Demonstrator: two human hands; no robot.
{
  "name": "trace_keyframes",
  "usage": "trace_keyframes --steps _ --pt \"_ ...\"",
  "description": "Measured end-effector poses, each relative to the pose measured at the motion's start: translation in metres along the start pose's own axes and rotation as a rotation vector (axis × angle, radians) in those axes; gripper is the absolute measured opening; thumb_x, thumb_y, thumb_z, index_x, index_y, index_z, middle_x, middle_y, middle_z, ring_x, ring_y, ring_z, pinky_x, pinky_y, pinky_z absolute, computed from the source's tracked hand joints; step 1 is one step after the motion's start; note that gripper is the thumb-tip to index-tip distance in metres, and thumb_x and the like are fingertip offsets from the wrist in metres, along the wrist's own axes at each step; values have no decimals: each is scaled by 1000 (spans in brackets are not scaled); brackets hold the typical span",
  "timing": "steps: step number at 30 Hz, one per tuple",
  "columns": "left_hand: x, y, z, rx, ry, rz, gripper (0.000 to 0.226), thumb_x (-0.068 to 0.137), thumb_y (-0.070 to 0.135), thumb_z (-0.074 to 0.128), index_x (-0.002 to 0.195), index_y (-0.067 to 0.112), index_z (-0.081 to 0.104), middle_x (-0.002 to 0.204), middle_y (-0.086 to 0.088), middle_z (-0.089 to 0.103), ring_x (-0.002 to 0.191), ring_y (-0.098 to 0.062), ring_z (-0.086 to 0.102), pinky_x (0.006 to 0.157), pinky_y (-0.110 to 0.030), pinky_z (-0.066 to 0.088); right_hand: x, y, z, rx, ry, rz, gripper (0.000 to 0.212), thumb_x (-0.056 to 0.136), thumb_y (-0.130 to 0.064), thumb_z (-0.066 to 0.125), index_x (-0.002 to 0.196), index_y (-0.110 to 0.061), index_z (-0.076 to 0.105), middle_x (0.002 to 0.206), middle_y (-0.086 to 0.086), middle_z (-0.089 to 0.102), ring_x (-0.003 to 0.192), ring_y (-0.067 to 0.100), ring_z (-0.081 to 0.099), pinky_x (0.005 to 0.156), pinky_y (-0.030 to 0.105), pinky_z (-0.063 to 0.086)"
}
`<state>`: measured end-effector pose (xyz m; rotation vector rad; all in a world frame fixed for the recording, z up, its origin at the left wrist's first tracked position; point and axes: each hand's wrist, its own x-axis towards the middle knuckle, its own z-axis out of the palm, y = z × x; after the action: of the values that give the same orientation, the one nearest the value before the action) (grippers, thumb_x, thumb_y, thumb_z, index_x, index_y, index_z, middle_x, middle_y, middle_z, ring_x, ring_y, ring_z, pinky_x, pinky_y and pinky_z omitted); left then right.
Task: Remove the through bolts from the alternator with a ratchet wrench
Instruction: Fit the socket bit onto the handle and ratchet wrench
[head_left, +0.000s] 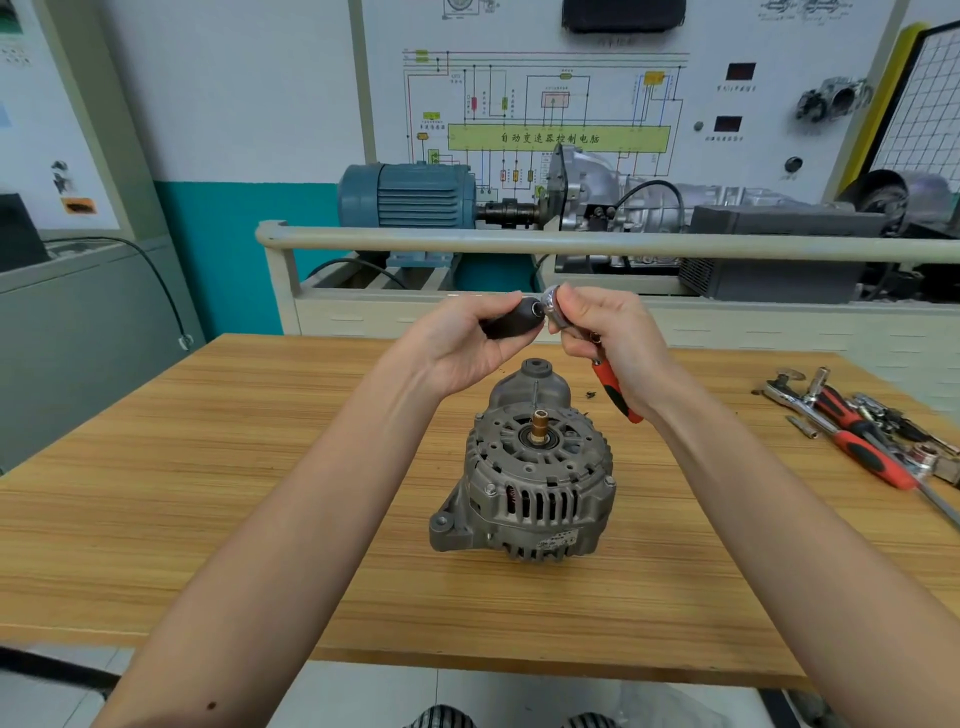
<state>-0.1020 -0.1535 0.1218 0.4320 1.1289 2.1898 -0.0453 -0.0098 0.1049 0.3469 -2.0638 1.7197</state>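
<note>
The ratchet wrench (597, 353) and a dark socket (511, 323) were held up together above the alternator (535, 478), apparently so that the socket could be fitted to the chrome head. The socket was grasped in the curled left hand (467, 343); the wrench was gripped near its head by the right hand (608, 332). The alternator was left standing untouched at mid-tabletop (208, 467), through bolts seemingly not yet addressed.

Head-height view, down onto workbench (208, 499)
</note>
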Motion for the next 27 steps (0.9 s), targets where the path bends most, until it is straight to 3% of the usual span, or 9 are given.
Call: trace_keyframes --steps 5,10,13,16,18,20,22,24,27 --pt "1 -3 -2 132 104 18 21 97 3 51 115 -5 57 104 -16 58 91 -19 61 70 -27 60 1 -2 1 -50 18 34 40 98 -19 49 60 -10 59 48 -7 46 41 2 32 48 14 28" --pt "4 -9 0 933 382 174 40 103 38 34 80 12 53 69 -2 46 36 -9 52 37 -18 43 -1 -5 1 -81 37 50 40 97 -19 52 59 -11 61 52 -4 53 38 -1 37 46 9 34" --pt "5 -15 5 1187 436 206 54 103 42 13 79 7 46 59 -7 40 42 -19 39 39 -21 28 1 -8 1 -123 57 24 43 97 -20 51 57 -7 57 41 -11 42 37 1 32 44 11 29" --pt "3 -19 11 1309 433 191 48 103 38 9 86 8 42 88 -40 52 54 -34 44 49 -34 34 6 -10 -5 -199 47 34 46 97 -25 53 55 -5 55 41 -8 39 38 5 29 44 16 27" --pt "3 -19 12 1326 417 169 43 103 36 9 92 8 40 116 -40 53 54 -33 41 51 -35 33 7 -9 -5 -261 63 39 46 97 -27 53 56 -5 56 49 2 43 40 7 32 50 20 29" --pt "4 -19 11 1362 384 175 47 102 41 9 89 9 41 104 -40 56 49 -22 33 50 -29 30 7 -8 -5 -290 86 41 46 98 -28 50 62 -1 57 59 12 46 45 10 35 53 23 30" --pt "1 -15 7 1373 282 190 58 99 57 9 83 14 44 65 -23 52 46 -18 34 42 -20 30 10 -12 -8 -298 92 82 48 100 -31 45 67 1 55 57 13 45 42 9 33 50 19 28" --pt "-5 -6 2 1422 135 192 63 95 66 14 84 16 50 59 -2 43 47 -13 40 37 -17 33 15 -19 -13 -304 64 224 53 103 -36 34 63 -3 47 40 3 38 31 5 25 45 19 22" --pt "-2 6 -2 1853 97 288 55 92 64 39 88 13 60 58 3 47 50 -13 48 45 -23 38 17 -30 -14 -236 23 315 53 103 -38 31 61 -7 42 38 0 30 32 7 19 46 23 17"
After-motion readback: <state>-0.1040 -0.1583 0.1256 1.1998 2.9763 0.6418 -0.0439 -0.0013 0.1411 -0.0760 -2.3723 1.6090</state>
